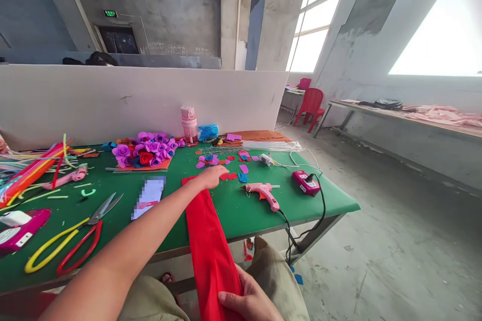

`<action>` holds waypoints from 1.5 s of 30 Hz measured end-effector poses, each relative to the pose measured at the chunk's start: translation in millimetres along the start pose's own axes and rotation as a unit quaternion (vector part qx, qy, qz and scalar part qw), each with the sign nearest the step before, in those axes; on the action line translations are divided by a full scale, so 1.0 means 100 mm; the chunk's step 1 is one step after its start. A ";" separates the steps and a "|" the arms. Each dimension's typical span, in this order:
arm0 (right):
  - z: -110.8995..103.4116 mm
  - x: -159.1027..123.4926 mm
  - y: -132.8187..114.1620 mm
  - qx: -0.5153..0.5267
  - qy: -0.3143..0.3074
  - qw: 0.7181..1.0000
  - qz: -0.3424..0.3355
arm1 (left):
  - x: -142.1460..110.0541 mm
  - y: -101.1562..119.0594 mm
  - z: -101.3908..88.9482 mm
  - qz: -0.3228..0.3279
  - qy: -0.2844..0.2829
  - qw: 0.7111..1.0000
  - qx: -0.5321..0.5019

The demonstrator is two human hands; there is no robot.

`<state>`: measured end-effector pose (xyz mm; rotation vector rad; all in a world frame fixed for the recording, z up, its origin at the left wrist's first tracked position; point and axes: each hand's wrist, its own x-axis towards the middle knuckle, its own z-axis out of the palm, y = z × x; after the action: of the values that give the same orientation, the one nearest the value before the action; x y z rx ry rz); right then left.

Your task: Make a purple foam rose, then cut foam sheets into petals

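A long red felt strip [205, 241] runs from the green table [248, 218] over its front edge down to my lap. My left hand [213, 175] reaches across the table and rests, fingers curled, on the strip's far end, next to small red felt scraps [230, 176]. My right hand [248, 303] grips the strip's near end above my knee. A pink glue gun [263, 193] lies just right of the left hand.
Yellow- and red-handled scissors [75, 241] lie at the left front. Purple and red felt roses [146, 150], a pink bottle [189, 124] and coloured felt bits [226, 161] sit further back. Pipe cleaners [30, 170] lie far left. A pink power strip [306, 182] sits near the right corner.
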<state>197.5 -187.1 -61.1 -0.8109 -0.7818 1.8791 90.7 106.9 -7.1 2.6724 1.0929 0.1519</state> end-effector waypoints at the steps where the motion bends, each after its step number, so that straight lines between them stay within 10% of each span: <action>1: -0.01 0.00 0.00 -0.002 0.001 1.000 0.000 | -0.01 0.08 0.04 0.020 -0.004 1.000 -0.013; 8: 0.03 -0.02 -0.07 -0.005 0.014 1.000 0.008 | -0.17 0.13 -0.15 -0.021 0.097 0.993 -0.065; 17: 0.20 0.31 -0.31 0.031 0.045 0.998 0.013 | -1.39 0.21 -0.25 -0.094 0.289 0.940 -0.153; 26: 0.14 0.55 -0.50 -0.037 0.141 0.989 0.002 | -1.88 0.21 0.32 -0.116 0.325 0.933 -0.099; 40: -0.07 0.45 -0.10 -0.118 0.179 0.974 -0.079 | -2.05 0.67 0.44 0.058 0.232 0.970 0.038; 45: -0.04 0.40 -0.09 -0.107 0.186 0.974 -0.077 | -2.33 0.76 0.33 -0.070 0.354 0.931 -0.059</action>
<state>191.0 -146.9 -64.5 -1.1633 -0.7891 1.4633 -17.8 -115.3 -19.3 2.4533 1.3925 1.1834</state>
